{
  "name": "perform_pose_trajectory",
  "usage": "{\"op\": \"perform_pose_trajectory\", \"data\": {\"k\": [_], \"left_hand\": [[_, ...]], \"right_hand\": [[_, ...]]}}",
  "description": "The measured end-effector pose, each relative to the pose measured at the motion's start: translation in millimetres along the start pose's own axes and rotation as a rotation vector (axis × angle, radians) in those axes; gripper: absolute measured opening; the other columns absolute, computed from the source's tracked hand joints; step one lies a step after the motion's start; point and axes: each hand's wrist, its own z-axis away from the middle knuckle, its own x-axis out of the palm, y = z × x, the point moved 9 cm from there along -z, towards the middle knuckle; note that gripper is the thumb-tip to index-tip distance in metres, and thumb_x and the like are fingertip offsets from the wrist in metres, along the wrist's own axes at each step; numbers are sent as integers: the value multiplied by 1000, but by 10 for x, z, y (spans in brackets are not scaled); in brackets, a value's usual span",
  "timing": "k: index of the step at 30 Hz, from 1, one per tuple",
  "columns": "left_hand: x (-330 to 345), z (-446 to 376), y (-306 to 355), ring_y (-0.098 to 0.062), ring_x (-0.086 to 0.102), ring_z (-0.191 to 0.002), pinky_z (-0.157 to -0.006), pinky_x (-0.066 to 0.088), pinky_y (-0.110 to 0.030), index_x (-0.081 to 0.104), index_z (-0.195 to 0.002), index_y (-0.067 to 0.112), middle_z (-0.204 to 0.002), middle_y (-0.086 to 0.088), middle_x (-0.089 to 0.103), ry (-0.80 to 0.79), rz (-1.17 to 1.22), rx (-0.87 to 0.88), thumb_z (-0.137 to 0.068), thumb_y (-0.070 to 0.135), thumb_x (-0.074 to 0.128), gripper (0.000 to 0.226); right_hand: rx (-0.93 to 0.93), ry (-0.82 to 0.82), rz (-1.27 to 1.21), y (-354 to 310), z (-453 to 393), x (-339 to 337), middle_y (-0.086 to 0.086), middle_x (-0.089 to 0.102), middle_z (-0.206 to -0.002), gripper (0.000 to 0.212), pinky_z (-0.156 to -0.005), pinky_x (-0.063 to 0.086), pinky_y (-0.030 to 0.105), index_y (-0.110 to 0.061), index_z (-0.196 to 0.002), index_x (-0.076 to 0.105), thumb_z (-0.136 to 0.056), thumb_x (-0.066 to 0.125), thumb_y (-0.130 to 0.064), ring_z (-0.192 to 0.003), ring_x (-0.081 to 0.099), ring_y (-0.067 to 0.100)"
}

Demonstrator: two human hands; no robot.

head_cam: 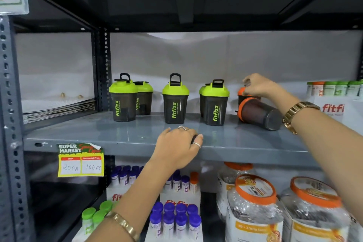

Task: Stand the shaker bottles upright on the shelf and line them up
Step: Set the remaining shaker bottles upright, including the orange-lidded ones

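Several green-lidded dark shaker bottles stand upright on the grey shelf [117, 135]: one at the left [123, 98] with another behind it [144, 97], one in the middle [175, 99], and one at the right [215, 103] with another partly hidden behind. An orange-lidded shaker [259, 113] lies on its side at the right. Behind it stands a second orange-lidded shaker [242, 92], mostly hidden, with my right hand [259, 85] gripping its top. My left hand [178, 143] rests palm-down on the shelf's front edge, holding nothing.
A white fitfizz box [337, 110] with small tubes on top stands at the shelf's far right. A price tag [80, 160] hangs on the shelf front. Below are tube packs [176, 220] and orange-lidded jars [255, 208]. A steel upright [102, 68] bounds the left side.
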Motion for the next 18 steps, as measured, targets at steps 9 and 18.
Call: {"op": "perform_pose_trajectory", "data": {"k": [9, 18], "left_hand": [[189, -114, 424, -23, 56, -112, -74, 33, -31, 59, -117, 21, -119, -2, 64, -53, -22, 84, -97, 43, 25, 45], [213, -133, 392, -18, 50, -124, -88, 39, -32, 50, -131, 26, -137, 4, 55, -80, -29, 65, -98, 45, 22, 47]], "right_hand": [[330, -167, 378, 640, 371, 278, 7, 58, -129, 75, -99, 45, 38, -14, -125, 54, -63, 75, -50, -119, 56, 30], [315, -115, 172, 715, 388, 304, 16, 59, -113, 40, -55, 41, 23, -11, -71, 50, -52, 78, -32, -86, 54, 29]]}}
